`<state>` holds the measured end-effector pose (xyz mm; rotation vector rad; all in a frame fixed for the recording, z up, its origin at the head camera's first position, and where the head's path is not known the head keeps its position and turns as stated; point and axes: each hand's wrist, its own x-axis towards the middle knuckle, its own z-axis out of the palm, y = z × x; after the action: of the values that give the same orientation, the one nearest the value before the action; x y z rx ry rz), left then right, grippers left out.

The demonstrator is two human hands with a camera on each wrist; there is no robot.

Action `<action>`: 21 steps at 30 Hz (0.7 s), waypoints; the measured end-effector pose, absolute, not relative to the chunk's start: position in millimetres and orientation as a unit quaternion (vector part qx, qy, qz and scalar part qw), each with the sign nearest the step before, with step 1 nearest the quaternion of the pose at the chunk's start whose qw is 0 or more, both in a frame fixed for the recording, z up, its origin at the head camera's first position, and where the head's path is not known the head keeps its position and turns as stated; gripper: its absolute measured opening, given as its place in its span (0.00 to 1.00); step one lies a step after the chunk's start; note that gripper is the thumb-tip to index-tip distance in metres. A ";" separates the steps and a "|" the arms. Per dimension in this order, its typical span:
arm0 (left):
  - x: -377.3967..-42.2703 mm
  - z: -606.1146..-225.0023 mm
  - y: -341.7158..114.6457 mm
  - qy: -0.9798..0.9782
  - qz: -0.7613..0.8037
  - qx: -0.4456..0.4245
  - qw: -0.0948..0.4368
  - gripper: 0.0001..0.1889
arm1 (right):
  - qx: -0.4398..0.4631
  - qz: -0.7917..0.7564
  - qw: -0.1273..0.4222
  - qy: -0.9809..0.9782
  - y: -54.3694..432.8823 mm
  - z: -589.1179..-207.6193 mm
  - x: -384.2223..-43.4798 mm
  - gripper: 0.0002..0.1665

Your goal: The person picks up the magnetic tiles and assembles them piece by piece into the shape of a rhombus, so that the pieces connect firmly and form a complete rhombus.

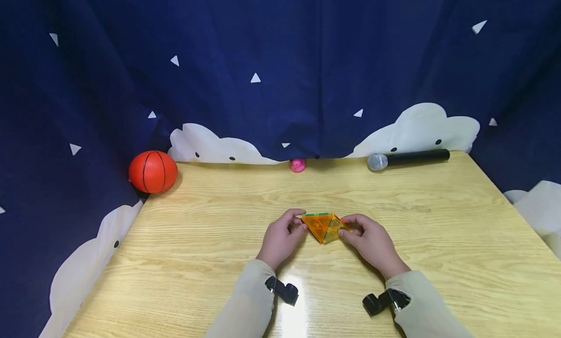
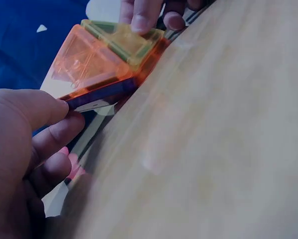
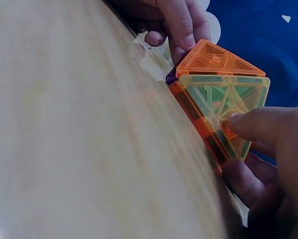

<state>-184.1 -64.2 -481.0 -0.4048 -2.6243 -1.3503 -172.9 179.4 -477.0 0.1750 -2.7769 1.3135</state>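
Observation:
Translucent triangular magnetic tiles, joined in a faceted solid shape, are between both hands over the middle of the wooden table. An orange tile (image 1: 316, 226) faces the left side and a yellow tile (image 1: 331, 232) the right. Along the far top edge shows a green tile (image 1: 316, 214); a purple edge (image 2: 101, 98) runs beneath the orange tile in the left wrist view. My left hand (image 1: 282, 236) pinches the left corner between thumb and fingers. On the right, my right hand (image 1: 372, 241) grips the shape, its thumb on the yellow face. The underside is mostly hidden.
A red ball (image 1: 153, 172) with black lines sits at the table's back left corner. At the back edge are a pink rubber duck (image 1: 298, 165) and, to the right, a black microphone (image 1: 409, 159). A dark blue curtain (image 1: 280, 46) hangs behind the table (image 1: 197, 260).

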 end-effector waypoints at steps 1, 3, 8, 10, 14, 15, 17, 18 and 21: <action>-185.9 -481.0 -62.7 -0.880 -0.451 -0.129 0.081 0.16 | 0.054 0.427 0.034 -0.902 179.0 -476.9 -175.6 0.19; -189.5 -481.5 -60.0 -0.883 -0.448 -0.118 0.080 0.17 | 0.049 0.428 0.035 -0.902 178.3 -476.5 -180.0 0.19; -198.0 -482.5 -57.4 -0.884 -0.449 -0.103 0.077 0.16 | 0.044 0.435 0.034 -0.899 177.2 -476.4 -185.5 0.20; -199.5 -483.1 -57.2 -0.883 -0.453 -0.102 0.074 0.16 | 0.043 0.436 0.032 -0.898 178.0 -477.5 -185.7 0.20; -199.7 -484.5 -57.4 -0.879 -0.462 -0.101 0.060 0.16 | 0.040 0.438 0.023 -0.898 181.2 -480.4 -184.6 0.19; -199.6 -485.1 -57.4 -0.877 -0.466 -0.101 0.057 0.16 | 0.040 0.441 0.020 -0.896 182.1 -480.8 -183.7 0.19; -199.4 -486.1 -57.6 -0.873 -0.475 -0.101 0.055 0.16 | 0.042 0.446 0.015 -0.894 184.4 -481.9 -181.9 0.20; -199.4 -486.7 -57.8 -0.869 -0.481 -0.100 0.055 0.16 | 0.044 0.449 0.014 -0.893 185.5 -482.4 -181.0 0.20; -198.5 -489.3 -58.9 -0.858 -0.501 -0.099 0.059 0.17 | 0.050 0.462 0.011 -0.885 189.5 -484.4 -177.1 0.20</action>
<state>-198.5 -58.9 -489.3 -0.2992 -2.5971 -1.5175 -177.1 189.5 -484.4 0.1550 -2.7625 1.4415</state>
